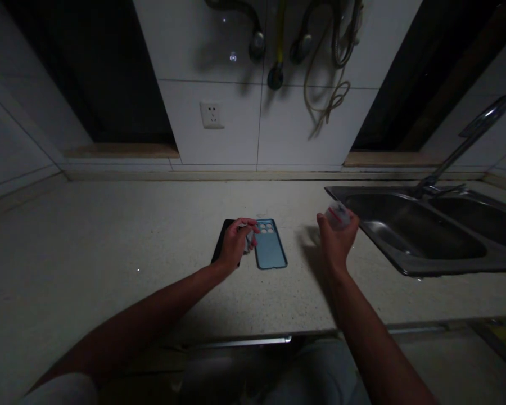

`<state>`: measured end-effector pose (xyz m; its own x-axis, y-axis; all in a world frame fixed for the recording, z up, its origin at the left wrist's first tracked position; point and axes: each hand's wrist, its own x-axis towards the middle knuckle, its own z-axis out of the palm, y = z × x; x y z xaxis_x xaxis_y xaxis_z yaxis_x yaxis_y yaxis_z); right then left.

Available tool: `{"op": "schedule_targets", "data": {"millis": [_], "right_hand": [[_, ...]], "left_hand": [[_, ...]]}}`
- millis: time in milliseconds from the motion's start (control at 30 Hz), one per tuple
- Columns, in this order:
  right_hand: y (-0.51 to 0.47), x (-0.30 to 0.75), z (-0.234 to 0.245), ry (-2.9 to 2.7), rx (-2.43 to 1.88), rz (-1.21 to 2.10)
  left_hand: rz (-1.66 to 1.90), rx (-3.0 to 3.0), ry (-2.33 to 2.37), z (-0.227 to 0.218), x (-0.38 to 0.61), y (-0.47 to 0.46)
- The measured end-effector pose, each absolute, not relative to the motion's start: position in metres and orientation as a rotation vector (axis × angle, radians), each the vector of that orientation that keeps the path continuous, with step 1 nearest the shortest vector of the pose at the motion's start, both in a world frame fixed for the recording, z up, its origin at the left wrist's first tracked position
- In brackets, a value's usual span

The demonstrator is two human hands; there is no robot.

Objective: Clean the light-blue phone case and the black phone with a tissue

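My left hand (237, 241) is closed round a small crumpled grey-white piece (248, 241), perhaps cloth or tissue, mostly hidden by the fingers. Beneath that hand a black phone (220, 243) lies flat on the counter, partly covered. Just to its right lies a blue phone case (271, 251) with several round camera holes at its far end. Over by the sink, my right hand (338, 236) is raised above the counter and grips a clear plastic item (338, 214) with a red stripe; its exact kind is unclear.
A pale speckled counter (160, 225) runs along the tiled wall. At the right is a double steel sink (405, 267) with a tall faucet (468, 138). The wall carries a power socket (211, 115), pipes and a hanging looped cord (331, 104).
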<state>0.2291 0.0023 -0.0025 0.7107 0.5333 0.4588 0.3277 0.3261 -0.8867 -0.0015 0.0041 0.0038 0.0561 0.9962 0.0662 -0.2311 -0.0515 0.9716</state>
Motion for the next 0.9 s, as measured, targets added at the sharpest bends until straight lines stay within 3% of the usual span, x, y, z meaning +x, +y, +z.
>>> {"op": "schedule_targets", "data": {"millis": [233, 367, 500, 567, 900], "right_hand": [[-0.015, 0.227, 0.007, -0.964, -1.085, -0.402], [-0.024, 0.208, -0.002, -1.378, -0.815, -0.591], [-0.027, 0.178, -0.009, -1.862, -0.905, 0.180], [-0.027, 0.170, -0.011, -2.012, -0.942, 0.399], [-0.027, 0.176, 0.000, -1.565, -0.991, 0.582]], "left_hand": [[1.254, 1.101, 0.891, 0.000, 0.001, 0.001], [1.243, 1.151, 0.830, 0.001, 0.004, -0.002], [1.237, 1.356, 0.780, 0.003, 0.007, -0.008], [1.209, 1.525, 0.750, 0.002, 0.008, -0.012], [1.153, 1.965, 0.764, 0.002, -0.005, -0.006]]}}
